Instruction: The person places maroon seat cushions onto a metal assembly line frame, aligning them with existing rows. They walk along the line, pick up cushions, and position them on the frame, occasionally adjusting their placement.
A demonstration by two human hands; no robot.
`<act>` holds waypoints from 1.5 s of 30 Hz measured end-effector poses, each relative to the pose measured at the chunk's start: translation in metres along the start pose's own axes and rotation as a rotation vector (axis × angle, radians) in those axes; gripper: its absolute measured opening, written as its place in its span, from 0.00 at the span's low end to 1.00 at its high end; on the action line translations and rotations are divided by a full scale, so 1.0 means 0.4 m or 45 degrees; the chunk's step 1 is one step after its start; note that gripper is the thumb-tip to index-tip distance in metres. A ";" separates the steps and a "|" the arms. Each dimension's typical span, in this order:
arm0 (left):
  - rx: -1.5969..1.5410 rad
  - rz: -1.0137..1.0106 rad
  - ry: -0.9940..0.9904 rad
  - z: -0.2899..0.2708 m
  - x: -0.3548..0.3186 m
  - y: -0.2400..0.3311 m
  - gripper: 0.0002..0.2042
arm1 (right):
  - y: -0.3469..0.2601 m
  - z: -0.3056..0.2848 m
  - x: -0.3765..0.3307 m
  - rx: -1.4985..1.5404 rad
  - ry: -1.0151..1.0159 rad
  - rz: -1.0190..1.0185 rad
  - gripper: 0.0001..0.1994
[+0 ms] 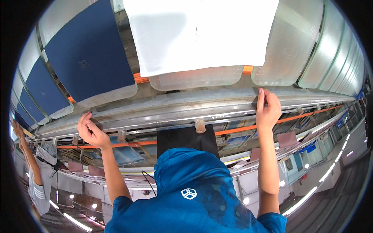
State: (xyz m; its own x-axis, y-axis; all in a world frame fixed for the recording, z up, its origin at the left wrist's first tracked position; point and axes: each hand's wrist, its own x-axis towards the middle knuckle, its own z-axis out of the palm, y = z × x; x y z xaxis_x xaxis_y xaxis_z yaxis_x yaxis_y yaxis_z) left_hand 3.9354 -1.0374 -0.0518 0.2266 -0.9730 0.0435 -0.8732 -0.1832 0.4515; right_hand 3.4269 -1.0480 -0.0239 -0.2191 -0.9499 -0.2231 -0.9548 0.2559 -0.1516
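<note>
A white fabric piece [202, 39] lies flat over a translucent rounded panel [196, 79] straight ahead, its near edge short of the panel's front. My left hand [92, 131] hovers at the metal rail [171, 105], left of the fabric, fingers loosely curled and thumb apart, holding nothing. On the right, my right hand [268, 110] is raised over the same rail with its fingertips close to the panel edge. Its fingers are half bent, and nothing shows in them. Neither hand touches the white fabric.
Navy fabric pieces [87, 52] cover panels to the left; bare translucent panels [297, 42] continue rightward. Orange strips [237, 131] run below the rail. At far left another person [42, 174] in grey reaches toward the row. A dark apron-like sheet [186, 139] hangs before me.
</note>
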 end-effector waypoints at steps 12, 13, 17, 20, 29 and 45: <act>0.036 -0.009 0.024 0.004 -0.005 0.006 0.10 | -0.015 0.005 -0.004 -0.020 0.035 0.047 0.06; 0.034 -0.009 0.025 0.003 -0.006 0.006 0.10 | -0.013 0.005 -0.006 -0.030 0.040 0.037 0.06; 0.028 0.028 0.044 0.000 -0.002 0.001 0.10 | -0.009 0.005 -0.008 -0.017 0.044 0.026 0.06; 0.025 0.067 0.085 0.004 0.002 0.002 0.09 | -0.018 0.003 -0.007 -0.001 0.059 0.026 0.06; 0.099 0.070 0.154 -0.009 0.008 0.015 0.09 | -0.018 -0.006 -0.009 -0.081 0.051 0.005 0.10; -0.366 0.037 0.455 -0.011 0.113 0.183 0.09 | 0.003 -0.002 -0.016 0.057 0.178 -0.040 0.12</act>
State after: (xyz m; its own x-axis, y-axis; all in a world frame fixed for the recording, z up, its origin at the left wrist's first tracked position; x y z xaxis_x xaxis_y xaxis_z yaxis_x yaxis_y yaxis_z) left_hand 3.8836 -1.0941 -0.0126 0.3827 -0.8583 0.3418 -0.7378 -0.0613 0.6722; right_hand 3.4271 -1.0419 -0.0219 -0.2179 -0.9725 -0.0818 -0.9523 0.2302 -0.2002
